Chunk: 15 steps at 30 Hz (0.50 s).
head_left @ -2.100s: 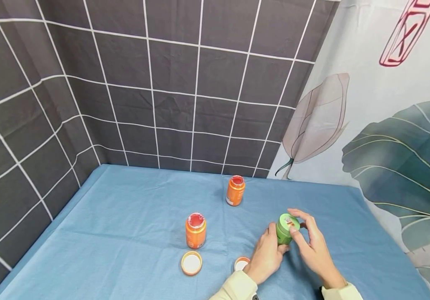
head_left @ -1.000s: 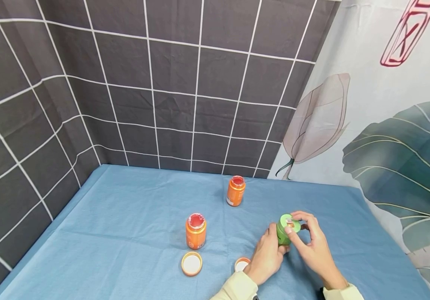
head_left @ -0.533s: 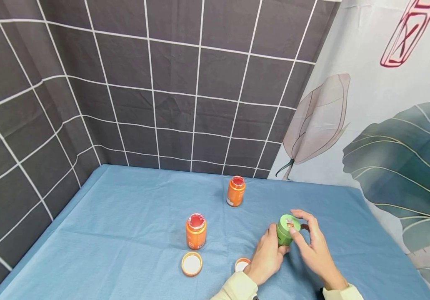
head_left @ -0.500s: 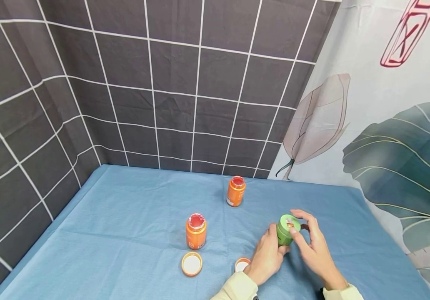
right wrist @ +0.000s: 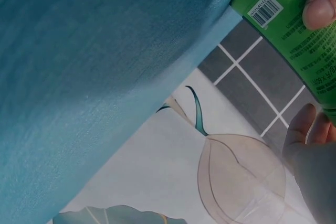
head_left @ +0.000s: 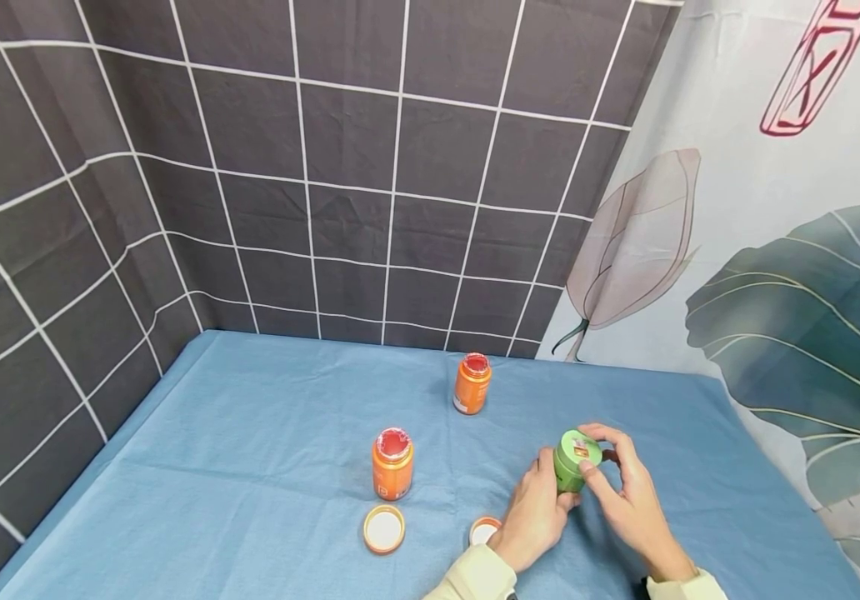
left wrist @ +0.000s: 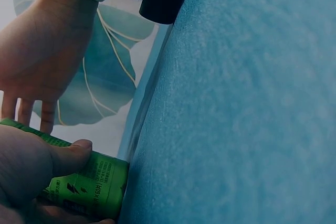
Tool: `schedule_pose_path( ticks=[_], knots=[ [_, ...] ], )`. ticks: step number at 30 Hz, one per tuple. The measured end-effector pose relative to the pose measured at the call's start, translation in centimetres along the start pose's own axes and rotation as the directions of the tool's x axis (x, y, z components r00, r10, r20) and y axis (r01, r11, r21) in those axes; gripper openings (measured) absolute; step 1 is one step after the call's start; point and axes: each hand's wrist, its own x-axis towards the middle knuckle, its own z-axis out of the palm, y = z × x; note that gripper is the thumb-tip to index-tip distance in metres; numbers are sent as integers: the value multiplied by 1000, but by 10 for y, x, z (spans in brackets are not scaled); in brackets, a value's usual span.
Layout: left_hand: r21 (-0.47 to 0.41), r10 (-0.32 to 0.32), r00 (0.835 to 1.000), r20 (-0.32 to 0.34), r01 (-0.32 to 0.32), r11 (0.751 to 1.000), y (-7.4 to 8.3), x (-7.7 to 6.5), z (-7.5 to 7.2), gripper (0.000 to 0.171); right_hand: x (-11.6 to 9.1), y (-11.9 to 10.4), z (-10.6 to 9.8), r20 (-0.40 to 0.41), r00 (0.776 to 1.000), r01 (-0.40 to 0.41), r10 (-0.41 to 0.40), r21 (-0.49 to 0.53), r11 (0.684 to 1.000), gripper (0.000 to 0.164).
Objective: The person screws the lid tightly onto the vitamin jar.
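Observation:
A green bottle (head_left: 565,479) with a green lid (head_left: 582,447) stands upright on the cloth at the right. My left hand (head_left: 533,517) grips its body from the left, the thumb across printed text in the left wrist view. My right hand (head_left: 628,502) holds the lid's edge between thumb and fingers. In the right wrist view, the bottle (right wrist: 286,22) shows a barcode near its base, and the right hand (right wrist: 315,163) is by its lid end. Two lidless orange bottles (head_left: 392,467) stand upright to the left, red inside their mouths.
An orange-rimmed lid (head_left: 383,530) lies white inside up before the nearer orange bottle. Another such lid (head_left: 483,530) lies beside the left wrist, partly covered. The farther orange bottle (head_left: 472,385) is near the back edge of the blue cloth (head_left: 250,467). Curtains rise behind.
The right fingers and thumb have shifted back and forth around the green lid. The left hand keeps its hold on the bottle, and the orange bottles and their lids stay put.

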Motion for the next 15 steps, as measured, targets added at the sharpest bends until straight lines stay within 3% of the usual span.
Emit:
schedule_pose_path(
  ticks=[7, 15],
  knots=[
    [-3, -1, 1000, 4, 1, 1000, 1, 1, 0, 41, 1, 1, 1, -25, 1000, 6, -6, -5, 1000, 37],
    [5, 13, 1000, -5, -13, 1000, 0, 0, 0, 39, 2, -2, 0, -18, 997, -72, 72, -3, 997, 35]
  ],
)
